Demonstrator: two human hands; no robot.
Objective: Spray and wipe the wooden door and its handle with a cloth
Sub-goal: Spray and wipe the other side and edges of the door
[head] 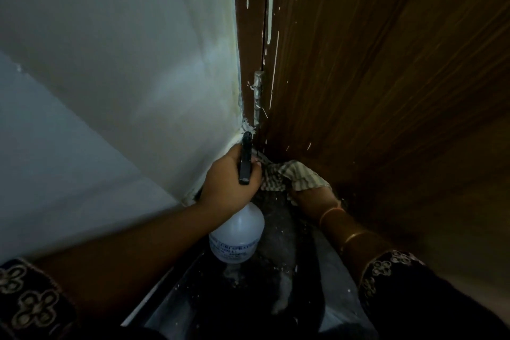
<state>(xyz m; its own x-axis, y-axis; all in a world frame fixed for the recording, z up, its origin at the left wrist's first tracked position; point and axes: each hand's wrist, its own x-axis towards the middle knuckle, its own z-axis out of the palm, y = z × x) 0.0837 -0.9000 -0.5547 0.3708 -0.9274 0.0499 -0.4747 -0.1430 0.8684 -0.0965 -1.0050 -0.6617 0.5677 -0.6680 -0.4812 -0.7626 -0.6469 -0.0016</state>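
Note:
The brown wooden door fills the right side, its hinge edge flecked with white paint. My left hand grips the black trigger head of a white spray bottle, whose nozzle points at the bottom hinge corner. My right hand is mostly hidden under a striped cloth, which it presses low against the door near the floor. The door handle is out of view.
A white wall fills the left side and meets the door frame at a paint-smeared metal hinge. The dark speckled floor lies below, between my arms. Bangles circle my right wrist.

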